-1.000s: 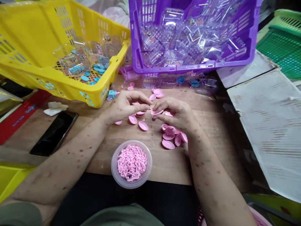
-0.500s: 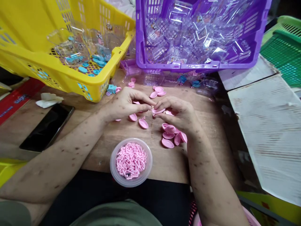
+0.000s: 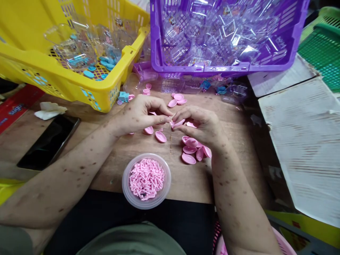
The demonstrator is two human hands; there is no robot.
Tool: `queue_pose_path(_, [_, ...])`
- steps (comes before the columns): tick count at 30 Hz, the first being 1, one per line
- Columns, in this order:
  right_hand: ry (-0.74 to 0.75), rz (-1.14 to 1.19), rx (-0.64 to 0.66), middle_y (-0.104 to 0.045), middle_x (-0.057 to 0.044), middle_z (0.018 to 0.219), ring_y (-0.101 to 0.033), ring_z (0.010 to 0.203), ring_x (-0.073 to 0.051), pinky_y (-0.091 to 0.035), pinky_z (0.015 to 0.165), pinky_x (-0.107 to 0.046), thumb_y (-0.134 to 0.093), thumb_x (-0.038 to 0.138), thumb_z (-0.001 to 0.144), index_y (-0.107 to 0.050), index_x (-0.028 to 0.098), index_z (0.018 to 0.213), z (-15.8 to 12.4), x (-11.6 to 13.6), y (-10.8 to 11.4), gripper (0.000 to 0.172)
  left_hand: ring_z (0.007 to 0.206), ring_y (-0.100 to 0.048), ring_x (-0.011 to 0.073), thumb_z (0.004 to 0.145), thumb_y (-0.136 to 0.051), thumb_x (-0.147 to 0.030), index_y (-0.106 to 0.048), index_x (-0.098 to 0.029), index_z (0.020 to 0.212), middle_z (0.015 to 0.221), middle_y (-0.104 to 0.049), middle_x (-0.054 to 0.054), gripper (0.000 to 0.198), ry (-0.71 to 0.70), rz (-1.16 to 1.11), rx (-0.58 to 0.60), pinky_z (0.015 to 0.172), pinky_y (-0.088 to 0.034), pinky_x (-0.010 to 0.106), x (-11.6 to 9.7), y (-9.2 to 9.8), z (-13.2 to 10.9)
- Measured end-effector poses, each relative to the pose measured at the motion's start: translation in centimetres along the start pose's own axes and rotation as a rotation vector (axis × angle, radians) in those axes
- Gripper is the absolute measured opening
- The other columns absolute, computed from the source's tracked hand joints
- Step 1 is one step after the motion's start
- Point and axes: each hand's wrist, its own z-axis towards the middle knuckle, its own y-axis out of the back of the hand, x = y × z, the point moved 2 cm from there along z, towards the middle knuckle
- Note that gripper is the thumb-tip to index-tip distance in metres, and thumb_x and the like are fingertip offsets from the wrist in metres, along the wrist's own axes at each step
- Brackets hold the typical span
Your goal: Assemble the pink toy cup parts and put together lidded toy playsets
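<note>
Between thumb and fingers of my right hand (image 3: 203, 124) is a pink oval plastic piece (image 3: 177, 123), held tilted above the wooden table. My left hand (image 3: 148, 112) is pinched at the left end of that piece; what its fingertips grip is too small to make out. Under and beside my left hand lie loose pink oval pieces (image 3: 160, 136). A heap of similar pink pieces (image 3: 191, 142) rests just below my right hand. Closer to my body stands a round clear tub (image 3: 126, 193) full of small pink rod-like parts (image 3: 147, 179).
A yellow basket (image 3: 106, 92) with clear cases and blue pieces is at back left. Behind my hands, a purple basket (image 3: 220, 69) holds clear plastic cases. A black phone (image 3: 49, 143) lies left; cardboard (image 3: 300, 141) borders the right. More pink ovals (image 3: 178, 97) lie beyond my fingers.
The pink oval piece in my right hand is tilted a little more, with its right end raised. Both hands stay close together, and the whole view has shifted slightly.
</note>
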Motion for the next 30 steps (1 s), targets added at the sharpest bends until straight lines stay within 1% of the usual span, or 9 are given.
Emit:
queue_pose_path(5, [0.045,-0.181,-0.100,-0.075,-0.007,0.118,-0.076,0.116,-0.028,-0.068,0.100,-0.046,-0.088,0.058,0.098,-0.085,0.029,0.097,-0.3,-0.6,-0.1,0.028,0.079,-0.078,0.0193,0.094,-0.086,-0.040,-0.086,-0.016,0.101,0.089,-0.084,0.006,0.025,0.031,-0.033,-0.021,0.070,-0.063,0.029,0.4,-0.6,-0.1])
queue_pose_path(8, [0.049,-0.216,-0.122,-0.071,-0.007,0.123,-0.074,0.118,-0.027,-0.068,0.097,-0.045,-0.084,0.059,0.101,-0.084,0.030,0.102,-0.2,-0.9,-0.3,0.028,0.076,-0.078,0.0189,0.095,-0.086,-0.039,-0.085,-0.016,0.103,0.089,-0.083,0.006,0.025,0.058,-0.071,-0.039,0.069,-0.063,0.030,0.7,-1.0,0.1])
queue_pose_path(11, [0.005,-0.223,-0.119,-0.070,-0.008,0.133,-0.072,0.119,-0.028,-0.068,0.094,-0.044,-0.085,0.060,0.099,-0.080,0.032,0.122,-0.1,-1.6,0.5,0.036,0.083,-0.079,0.0191,0.096,-0.083,-0.034,-0.083,-0.018,0.103,0.095,-0.084,0.005,0.018,0.039,-0.009,-0.108,0.075,-0.065,0.031,0.7,-1.0,0.3])
queue_pose_path(14, [-0.117,-0.320,-0.084,-0.073,-0.009,0.137,-0.070,0.118,-0.030,-0.064,0.101,-0.049,-0.085,0.051,0.098,-0.070,0.031,0.142,-0.6,-3.0,1.8,0.050,0.095,-0.080,0.0212,0.100,-0.077,-0.029,-0.083,-0.020,0.107,0.106,-0.085,0.005,0.014,-0.012,0.232,-0.220,0.090,-0.065,0.035,0.9,-0.5,0.4])
queue_pose_path(16, [-0.221,-0.445,-0.035,-0.077,-0.010,0.130,-0.069,0.118,-0.032,-0.058,0.110,-0.053,-0.084,0.040,0.098,-0.074,0.028,0.136,-1.2,-4.1,2.2,0.041,0.101,-0.079,0.0236,0.101,-0.073,-0.027,-0.083,-0.021,0.110,0.110,-0.086,0.006,0.014,-0.027,0.408,-0.261,0.097,-0.063,0.039,1.5,-0.2,0.5])
queue_pose_path(18, [-0.326,-0.554,0.033,-0.078,-0.011,0.125,-0.067,0.121,-0.035,-0.052,0.114,-0.056,-0.084,0.035,0.097,-0.081,0.026,0.122,-1.5,-5.0,1.9,0.027,0.101,-0.079,0.0265,0.102,-0.071,-0.026,-0.082,-0.022,0.109,0.108,-0.085,0.007,0.014,-0.032,0.546,-0.244,0.098,-0.063,0.043,2.5,0.0,0.6])
queue_pose_path(22, [-0.458,-0.619,0.111,-0.076,-0.011,0.123,-0.065,0.122,-0.035,-0.046,0.113,-0.055,-0.076,0.027,0.099,-0.087,0.027,0.105,-1.5,-5.5,0.5,0.012,0.117,-0.074,0.0334,0.101,-0.072,-0.030,-0.082,-0.023,0.109,0.115,-0.083,0.010,0.015,-0.071,0.719,-0.192,0.111,-0.057,0.053,3.6,-0.1,0.9])
queue_pose_path(25, [-0.474,-0.656,0.102,-0.076,-0.012,0.123,-0.063,0.121,-0.035,-0.043,0.110,-0.053,-0.073,0.022,0.099,-0.087,0.025,0.098,-1.3,-4.9,0.2,0.014,0.126,-0.068,0.0345,0.102,-0.071,-0.033,-0.081,-0.023,0.114,0.122,-0.081,0.010,0.018,-0.138,0.718,-0.207,0.120,-0.051,0.057,3.2,-0.5,0.8])
queue_pose_path(30, [-0.477,-0.659,0.144,-0.080,-0.010,0.111,-0.066,0.117,-0.035,-0.041,0.102,-0.048,-0.076,0.015,0.095,-0.083,0.023,0.094,-1.1,-4.1,0.3,0.012,0.117,-0.069,0.0337,0.101,-0.069,-0.031,-0.080,-0.023,0.104,0.117,-0.081,0.010,0.014,-0.191,0.626,-0.150,0.118,-0.050,0.058,2.4,-1.3,0.5])
